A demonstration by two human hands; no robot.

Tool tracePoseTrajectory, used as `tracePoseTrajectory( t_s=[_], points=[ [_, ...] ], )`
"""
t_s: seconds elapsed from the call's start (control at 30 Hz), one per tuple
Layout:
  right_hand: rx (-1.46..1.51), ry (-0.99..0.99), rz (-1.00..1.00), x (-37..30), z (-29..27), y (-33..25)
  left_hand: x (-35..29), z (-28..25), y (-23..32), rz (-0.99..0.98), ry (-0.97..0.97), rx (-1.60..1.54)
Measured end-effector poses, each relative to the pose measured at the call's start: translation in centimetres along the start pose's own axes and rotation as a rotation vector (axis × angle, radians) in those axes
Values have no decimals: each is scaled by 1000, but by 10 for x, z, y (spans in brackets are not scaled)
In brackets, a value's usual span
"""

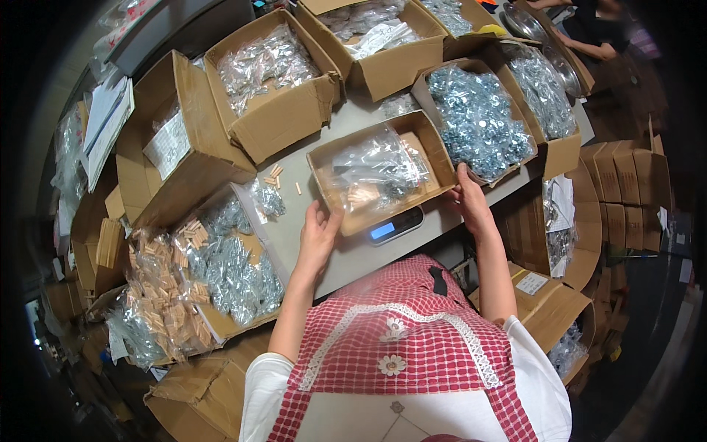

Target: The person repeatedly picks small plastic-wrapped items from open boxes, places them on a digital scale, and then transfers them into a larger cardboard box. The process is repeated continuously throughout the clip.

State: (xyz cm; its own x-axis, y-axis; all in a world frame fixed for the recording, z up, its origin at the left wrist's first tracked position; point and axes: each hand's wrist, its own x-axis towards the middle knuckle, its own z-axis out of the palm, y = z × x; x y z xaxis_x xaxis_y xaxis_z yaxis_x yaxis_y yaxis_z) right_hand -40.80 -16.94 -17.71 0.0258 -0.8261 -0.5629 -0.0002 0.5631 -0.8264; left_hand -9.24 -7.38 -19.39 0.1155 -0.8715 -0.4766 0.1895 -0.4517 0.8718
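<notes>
A small open cardboard box [434, 193] stands at the middle of the table, over a scale with a lit blue display [383, 230]. Inside it lie clear plastic bags [368, 163] with metal hardware and some wooden dowels [362, 194]. My left hand [322, 234] holds the box at its near left corner, thumb against the wall. At the near right corner my right hand [470, 200] grips the box, its fingertips partly hidden. A few loose dowels [274, 175] and a small bag of metal parts [268, 199] lie left of the box.
Boxes of bagged metal parts [269, 66] line the far side. A box of loose shiny metal pieces [479, 110] stands right. At left, a box holds bagged dowels [158, 280] and bagged hardware [239, 272]. Another person's arm [589, 48] shows far right.
</notes>
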Motion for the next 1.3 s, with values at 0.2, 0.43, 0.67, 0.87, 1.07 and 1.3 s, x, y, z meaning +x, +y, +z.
tracePoseTrajectory(
  t_s=[0.2,0.43,0.67,0.87,1.07,1.3],
  points=[
    [-3,-151,109,-8,-16,5,-27,3,21,23,71,-195],
    [474,-715,20,-29,-41,-20,-80,13,115,334,191,-56],
    [797,-513,-83,-25,-165,-96,24,138,103,340,182,-167],
    [745,-42,-440,10,-318,-179,81,248,49,22,40,75],
    [166,559,-731,123,-462,-259,104,271,34,48,187,84],
    [-791,1042,-618,257,-558,-315,95,310,55,551,608,640]
  ],
)
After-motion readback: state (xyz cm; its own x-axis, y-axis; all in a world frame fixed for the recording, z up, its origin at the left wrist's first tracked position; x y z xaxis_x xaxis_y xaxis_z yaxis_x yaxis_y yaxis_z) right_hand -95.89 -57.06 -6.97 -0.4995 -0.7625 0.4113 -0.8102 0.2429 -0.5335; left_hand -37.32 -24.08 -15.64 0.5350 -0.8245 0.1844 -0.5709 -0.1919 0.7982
